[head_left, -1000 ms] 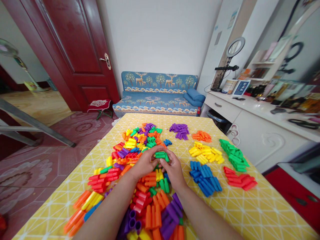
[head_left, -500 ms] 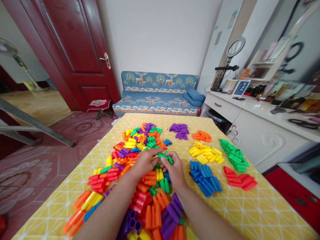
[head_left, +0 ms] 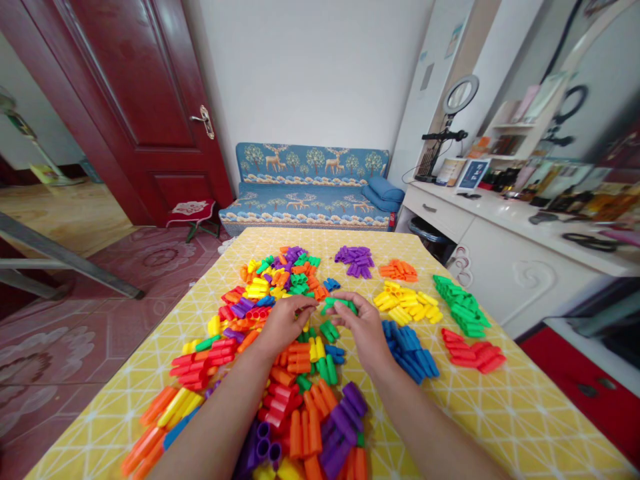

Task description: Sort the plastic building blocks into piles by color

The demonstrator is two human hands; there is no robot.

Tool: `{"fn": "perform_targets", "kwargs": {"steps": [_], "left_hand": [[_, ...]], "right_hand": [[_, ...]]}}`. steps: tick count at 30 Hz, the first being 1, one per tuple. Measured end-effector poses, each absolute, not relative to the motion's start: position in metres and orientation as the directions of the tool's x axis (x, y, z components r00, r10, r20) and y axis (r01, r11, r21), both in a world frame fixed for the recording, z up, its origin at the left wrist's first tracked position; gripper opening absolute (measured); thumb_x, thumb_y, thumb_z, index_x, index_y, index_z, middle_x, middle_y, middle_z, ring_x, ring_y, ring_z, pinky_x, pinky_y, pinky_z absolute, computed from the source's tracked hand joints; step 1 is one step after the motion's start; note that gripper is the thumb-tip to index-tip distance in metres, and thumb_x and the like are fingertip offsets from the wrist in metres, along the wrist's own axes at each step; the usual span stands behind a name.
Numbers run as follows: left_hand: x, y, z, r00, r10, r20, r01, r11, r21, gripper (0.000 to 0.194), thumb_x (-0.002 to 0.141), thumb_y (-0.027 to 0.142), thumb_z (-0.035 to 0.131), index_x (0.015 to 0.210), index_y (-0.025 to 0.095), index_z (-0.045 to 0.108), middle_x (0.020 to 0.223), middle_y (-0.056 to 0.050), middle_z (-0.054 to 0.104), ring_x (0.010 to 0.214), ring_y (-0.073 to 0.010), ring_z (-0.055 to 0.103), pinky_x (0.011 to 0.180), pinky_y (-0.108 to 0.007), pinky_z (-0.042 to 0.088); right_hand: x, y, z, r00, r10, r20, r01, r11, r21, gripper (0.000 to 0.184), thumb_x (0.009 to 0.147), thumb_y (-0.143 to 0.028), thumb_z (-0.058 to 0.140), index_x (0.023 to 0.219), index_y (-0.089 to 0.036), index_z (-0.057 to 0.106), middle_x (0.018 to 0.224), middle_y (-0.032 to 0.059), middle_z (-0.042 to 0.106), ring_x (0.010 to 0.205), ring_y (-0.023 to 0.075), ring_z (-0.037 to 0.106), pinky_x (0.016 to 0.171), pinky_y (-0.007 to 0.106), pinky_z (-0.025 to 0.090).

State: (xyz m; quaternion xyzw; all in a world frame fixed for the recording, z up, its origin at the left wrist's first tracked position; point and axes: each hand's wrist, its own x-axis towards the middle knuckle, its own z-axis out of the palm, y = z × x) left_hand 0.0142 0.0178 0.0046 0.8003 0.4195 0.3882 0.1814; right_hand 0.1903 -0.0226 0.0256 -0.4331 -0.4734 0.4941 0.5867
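My right hand (head_left: 364,328) pinches a green tube block (head_left: 336,305) and holds it just above the mixed heap of coloured tube blocks (head_left: 273,347). Close to its left, my left hand (head_left: 285,323) has its fingers curled together over the heap, fingertips near the green block; whether it grips anything is unclear. Sorted piles lie to the right on the yellow tablecloth (head_left: 505,413): purple (head_left: 354,259), orange (head_left: 398,271), yellow (head_left: 409,304), green (head_left: 460,305), blue (head_left: 409,344) and red (head_left: 473,358).
A white dresser (head_left: 505,260) with a ring light (head_left: 458,96) stands right of the table. A blue sofa (head_left: 310,187) is beyond the far edge, a dark red door (head_left: 135,107) at back left. A metal ladder leg (head_left: 65,263) lies on the floor at left.
My two hands have drawn slightly apart and the right one has shifted right with the green block. The camera has tilted a little.
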Motion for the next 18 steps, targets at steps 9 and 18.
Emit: {"fn": "perform_targets", "kwargs": {"steps": [9, 18], "left_hand": [[0.014, 0.02, 0.001, 0.355, 0.822, 0.444, 0.523, -0.569, 0.635, 0.02, 0.085, 0.017, 0.055, 0.095, 0.018, 0.072, 0.094, -0.005, 0.075, 0.087, -0.0184, 0.069, 0.078, -0.028, 0.052], [0.014, 0.022, -0.001, 0.36, 0.839, 0.408, 0.547, -0.544, 0.636, 0.021, 0.085, 0.02, 0.056, 0.097, 0.019, 0.073, 0.094, -0.005, 0.075, 0.086, -0.0192, 0.07, 0.076, -0.028, 0.053]], "right_hand": [[0.377, 0.071, 0.055, 0.082, 0.9, 0.428, 0.784, 0.207, -0.585, 0.035, 0.075, -0.027, 0.061, 0.108, -0.018, 0.064, 0.098, 0.008, 0.07, 0.09, 0.0236, 0.065, 0.081, 0.038, 0.051], [0.464, 0.101, 0.023, -0.235, 0.965, 0.112, 0.97, 0.241, -0.035, 0.027, 0.073, -0.011, 0.055, 0.093, -0.017, 0.072, 0.102, 0.0093, 0.069, 0.1, 0.0218, 0.063, 0.09, 0.029, 0.045]]}}
